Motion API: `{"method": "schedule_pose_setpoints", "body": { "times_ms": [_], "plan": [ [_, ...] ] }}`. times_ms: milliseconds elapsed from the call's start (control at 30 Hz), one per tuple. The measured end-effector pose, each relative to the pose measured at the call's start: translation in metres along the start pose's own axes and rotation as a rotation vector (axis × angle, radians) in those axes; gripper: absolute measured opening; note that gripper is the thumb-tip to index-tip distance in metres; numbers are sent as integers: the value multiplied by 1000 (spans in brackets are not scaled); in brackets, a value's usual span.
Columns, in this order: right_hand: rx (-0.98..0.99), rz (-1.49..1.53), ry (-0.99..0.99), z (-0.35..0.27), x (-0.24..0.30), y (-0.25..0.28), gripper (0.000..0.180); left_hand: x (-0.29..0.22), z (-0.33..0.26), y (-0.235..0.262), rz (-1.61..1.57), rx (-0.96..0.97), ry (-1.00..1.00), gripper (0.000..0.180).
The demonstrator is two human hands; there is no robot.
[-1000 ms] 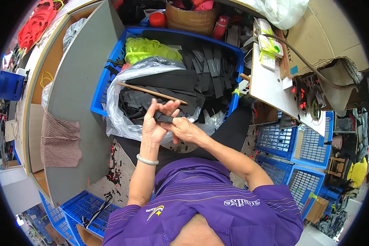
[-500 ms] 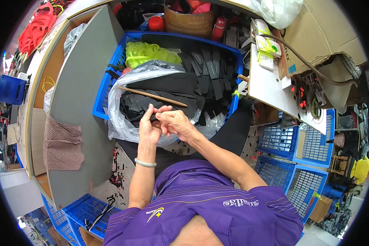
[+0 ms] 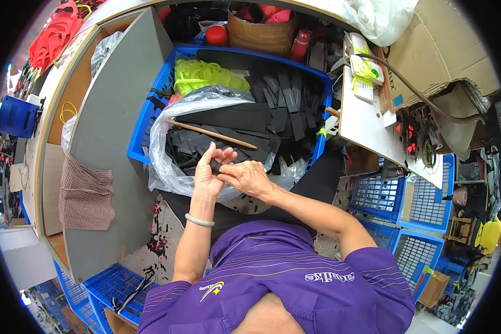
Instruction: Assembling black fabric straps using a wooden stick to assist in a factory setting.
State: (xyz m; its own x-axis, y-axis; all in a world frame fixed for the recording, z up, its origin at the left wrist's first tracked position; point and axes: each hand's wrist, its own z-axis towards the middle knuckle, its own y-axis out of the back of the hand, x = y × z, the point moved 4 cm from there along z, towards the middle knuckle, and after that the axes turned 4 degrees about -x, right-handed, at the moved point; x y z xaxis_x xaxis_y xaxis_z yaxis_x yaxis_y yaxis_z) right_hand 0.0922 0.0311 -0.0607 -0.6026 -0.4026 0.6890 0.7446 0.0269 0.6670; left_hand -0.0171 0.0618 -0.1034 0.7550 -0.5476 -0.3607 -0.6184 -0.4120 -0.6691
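A small flat black piece (image 3: 216, 166) of foam-like material sits in the middle of the frame, pinched between both hands. The left hand (image 3: 207, 173) stands upright with its fingers stretched up behind the piece, only the thumb pressing on it. The right hand (image 3: 249, 177) is curled, its fingertips closed on the other end of the piece. Compared with a second ago, the hands are a little lower and closer to the body, and the piece is more covered by the fingers, so the handling of this one piece seems to go on. Just above the hands lies a clear plastic bag (image 3: 167, 167) full of black strips, with a thin wooden stick (image 3: 209, 133) across it, inside a big blue plastic crate (image 3: 145, 119).
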Motion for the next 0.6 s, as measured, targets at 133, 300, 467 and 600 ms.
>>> {"method": "schedule_pose_setpoints", "body": {
  "times_ms": [133,300,467,600],
  "plan": [
    [197,794,-545,16,1,0,21,-11,5,-3,-23,58,-276,29],
    [-120,887,-541,13,-18,-17,15,-9,5,-13,-133,117,-223,33],
    [0,-101,-2,2,-4,-7,25,-15,12,8,-95,-43,-134,30],
    [42,-286,86,17,0,-15,27,3,10,-8,28,-51,-166,30]
  ]
}}
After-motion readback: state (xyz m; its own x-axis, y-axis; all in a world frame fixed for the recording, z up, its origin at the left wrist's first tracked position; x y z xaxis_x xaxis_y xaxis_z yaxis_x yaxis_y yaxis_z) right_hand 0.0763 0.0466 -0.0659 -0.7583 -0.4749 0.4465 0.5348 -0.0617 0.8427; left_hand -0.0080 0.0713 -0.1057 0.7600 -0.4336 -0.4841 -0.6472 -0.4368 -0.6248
